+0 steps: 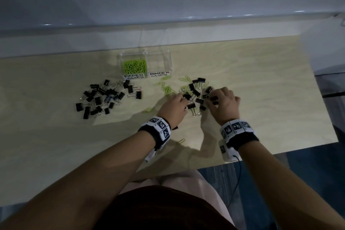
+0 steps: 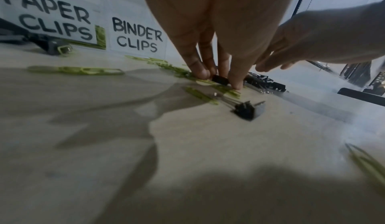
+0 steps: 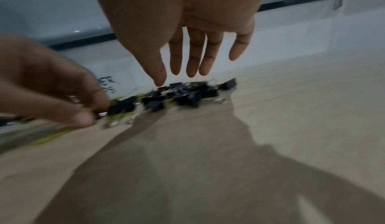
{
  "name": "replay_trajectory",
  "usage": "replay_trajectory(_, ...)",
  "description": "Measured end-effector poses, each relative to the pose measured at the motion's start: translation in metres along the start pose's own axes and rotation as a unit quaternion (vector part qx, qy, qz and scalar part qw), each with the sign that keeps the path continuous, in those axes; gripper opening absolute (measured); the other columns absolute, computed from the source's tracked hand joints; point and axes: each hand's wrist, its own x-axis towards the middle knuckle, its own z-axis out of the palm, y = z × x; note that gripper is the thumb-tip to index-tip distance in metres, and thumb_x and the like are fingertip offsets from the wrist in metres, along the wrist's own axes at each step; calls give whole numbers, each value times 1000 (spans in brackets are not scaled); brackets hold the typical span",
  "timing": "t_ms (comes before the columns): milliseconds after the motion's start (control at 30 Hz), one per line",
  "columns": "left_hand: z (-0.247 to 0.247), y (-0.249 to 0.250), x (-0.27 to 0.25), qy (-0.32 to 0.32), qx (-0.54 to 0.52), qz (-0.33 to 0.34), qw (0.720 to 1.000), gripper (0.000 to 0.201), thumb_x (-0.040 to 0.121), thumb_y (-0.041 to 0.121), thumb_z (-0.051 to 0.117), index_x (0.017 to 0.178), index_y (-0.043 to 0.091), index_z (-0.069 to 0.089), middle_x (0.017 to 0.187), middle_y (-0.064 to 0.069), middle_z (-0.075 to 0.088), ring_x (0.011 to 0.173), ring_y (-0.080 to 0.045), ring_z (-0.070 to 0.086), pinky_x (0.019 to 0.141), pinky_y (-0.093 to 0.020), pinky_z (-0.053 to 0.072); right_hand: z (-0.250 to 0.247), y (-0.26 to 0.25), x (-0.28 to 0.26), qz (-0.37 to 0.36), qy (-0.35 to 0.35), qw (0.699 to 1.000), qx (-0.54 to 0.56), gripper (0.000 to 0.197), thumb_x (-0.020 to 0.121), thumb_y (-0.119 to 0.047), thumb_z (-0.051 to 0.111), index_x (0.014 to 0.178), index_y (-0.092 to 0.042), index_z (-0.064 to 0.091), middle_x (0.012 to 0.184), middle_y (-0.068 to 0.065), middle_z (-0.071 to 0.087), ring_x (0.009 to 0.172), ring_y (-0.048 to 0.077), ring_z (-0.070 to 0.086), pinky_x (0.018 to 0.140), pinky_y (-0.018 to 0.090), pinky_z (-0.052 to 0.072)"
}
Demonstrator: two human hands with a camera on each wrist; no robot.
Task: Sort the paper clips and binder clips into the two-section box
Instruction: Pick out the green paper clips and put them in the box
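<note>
While black binder clips [image 1: 104, 98] lie heaped at left, box [image 1: 169, 59] sits behind: paper clips [image 1: 134, 65] in left section. Left hand [image 1: 173, 107] pinches one binder clip [image 2: 220, 79] on table [image 1: 261, 84]. Mixed pile [image 1: 197, 91] between hands. Right hand [image 1: 223, 103] hovers, fingers [image 3: 192, 58] straight, spread, holding nothing.

The box [image 1: 169, 58] stands at the back of the counter [image 1: 261, 84], its paper-clip section on the left holding paper clips [image 1: 134, 65], its binder-clip section on the right. Left of and before the box lies a pile of binder clips [image 1: 104, 97]. Right of and before it lies a mixed heap [image 1: 197, 91] of both kinds, with loose clips [image 1: 166, 87] between heap and box. The left hand [image 1: 173, 106] sits at the heap's left edge, the right hand [image 1: 224, 102] at its right.
</note>
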Motion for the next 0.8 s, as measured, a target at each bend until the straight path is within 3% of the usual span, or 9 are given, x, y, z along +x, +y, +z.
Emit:
replay_trajectory(100,3,-1,0,15,-1,1,1000,25,91,17,51,113,6,57,114,-10,52,110,-27,45,86,-42,48,14,-26,-16,-39,12,999,19,18,80,-33,66,92,-19,65,92,-1,61,87,20,55,81,39,38)
replay_trajectory(300,-12,-18,-23,56,-16,26,998,25,85,16,56,109,10,58,105,-7,53,97,-23,49,78,-37,49,30,-48,-20,-30,-16,999,14,13,81,-28,62,84,-17,68,86,1,63,86,26,56,79,40,36)
replay_trajectory(433,-36,-57,-57,105,-39,-62,992,23,83,19,59,106,15,57,106,0,50,96,-15,48,81,-27,43,26,-46,-20,-39,-21,998,43,15,82,-16,51,83,-12,66,84,2,64,85,26,56,78,38,32)
replay_trajectory(567,-50,-105,-83,142,14,-126,982,31,77,15,61,108,10,57,108,-9,50,102,-27,46,86,-40,45,18,-30,-19,3,5,999,52,14,82,-2,57,84,-13,66,85,3,64,84,28,58,80,41,36)
replay_trajectory(667,-57,-118,-75,113,53,-132,983,40,80,18,61,118,6,53,116,-14,49,110,-32,43,95,-46,42,13,-28,-19,18,20,998,56,15,82,-3,57,83,-14,66,84,1,64,83,27,58,79,41,37)
replay_trajectory(733,-60,-117,-63,85,56,-121,987,45,82,22,62,123,6,51,121,-14,47,115,-34,40,100,-47,39,14,-40,-18,8,19,997,71,12,83,-7,58,83,-15,66,84,-1,64,83,24,58,81,38,36)
replay_trajectory(800,-61,-115,-55,83,58,-107,989,42,81,24,65,118,7,56,119,-13,49,114,-34,41,100,-45,38,18,-62,-13,-35,6,994,102,12,84,-8,57,81,-16,66,82,-2,65,77,18,59,81,40,46)
